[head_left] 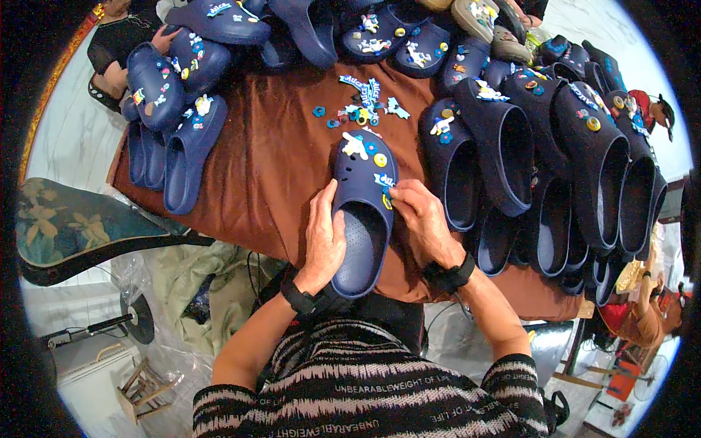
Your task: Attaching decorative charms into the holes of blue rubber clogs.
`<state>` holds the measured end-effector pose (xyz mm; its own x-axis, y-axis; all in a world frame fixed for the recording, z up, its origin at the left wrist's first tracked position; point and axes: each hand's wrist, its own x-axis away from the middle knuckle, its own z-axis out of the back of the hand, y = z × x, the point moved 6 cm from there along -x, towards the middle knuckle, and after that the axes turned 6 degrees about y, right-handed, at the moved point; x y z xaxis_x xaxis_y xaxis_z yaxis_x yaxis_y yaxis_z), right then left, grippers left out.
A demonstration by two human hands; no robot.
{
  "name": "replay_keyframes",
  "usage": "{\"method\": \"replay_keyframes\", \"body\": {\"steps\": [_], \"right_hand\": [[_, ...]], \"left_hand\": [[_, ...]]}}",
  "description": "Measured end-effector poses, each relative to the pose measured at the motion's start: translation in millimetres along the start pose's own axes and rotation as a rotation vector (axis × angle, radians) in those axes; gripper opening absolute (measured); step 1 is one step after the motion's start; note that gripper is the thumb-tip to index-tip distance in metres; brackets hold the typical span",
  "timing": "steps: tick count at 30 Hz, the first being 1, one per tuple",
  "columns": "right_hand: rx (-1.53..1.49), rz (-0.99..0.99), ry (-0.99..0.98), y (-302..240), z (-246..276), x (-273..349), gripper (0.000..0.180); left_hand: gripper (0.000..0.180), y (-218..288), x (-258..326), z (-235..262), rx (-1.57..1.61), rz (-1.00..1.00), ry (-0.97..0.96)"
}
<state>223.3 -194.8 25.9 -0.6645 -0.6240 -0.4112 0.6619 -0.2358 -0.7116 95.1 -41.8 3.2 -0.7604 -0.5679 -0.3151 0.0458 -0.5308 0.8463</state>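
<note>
A navy blue clog (363, 226) lies in front of me with its toe pointing away. Its upper carries a white character charm, a yellow round one and a light blue lettered one. My left hand (322, 237) grips the clog's left side, fingers along the edge of the opening. At the right side of the upper, my right hand (423, 215) pinches a small blue and yellow shoe charm (387, 197) against the clog. Just past the toe, a small heap of loose charms (365, 102) lies on the brown cloth (266, 139).
Many decorated navy clogs (504, 153) are piled along the right, with more clogs (193, 157) at the left and across the far side. A padded floral board (95, 226) stands at the left. Other people (124, 51) sit at the far left and at the right (642, 314).
</note>
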Motion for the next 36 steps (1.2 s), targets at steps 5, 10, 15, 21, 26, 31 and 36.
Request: {"method": "replay_keyframes", "body": {"steps": [5,10,15,21,26,31,36], "right_hand": [[0.083,-0.011,-0.037,-7,3,4,0.016],[0.169,0.06,-0.101,-15,1,-3,0.017],[0.132,0.121,-0.031,-17,5,5,0.018],[-0.372,-0.326,-0.02,19,1,6,0.019],[-0.498,-0.49,-0.02,20,-3,4,0.018],[-0.488,-0.471,-0.074,34,-8,-4,0.015],[-0.432,-0.505,-0.143,34,-11,-13,0.016]], "left_hand": [[0.052,0,-1,1,0.013,0.042,-0.023],[0.053,-1,-2,0,0.006,0.035,-0.047],[0.053,-1,0,1,0.012,0.017,-0.035],[0.054,1,1,1,0.033,0.049,-0.018],[0.054,0,1,2,0.023,0.012,-0.007],[0.054,1,0,1,0.013,0.015,-0.01],[0.055,1,0,-1,0.013,0.041,-0.017]]}}
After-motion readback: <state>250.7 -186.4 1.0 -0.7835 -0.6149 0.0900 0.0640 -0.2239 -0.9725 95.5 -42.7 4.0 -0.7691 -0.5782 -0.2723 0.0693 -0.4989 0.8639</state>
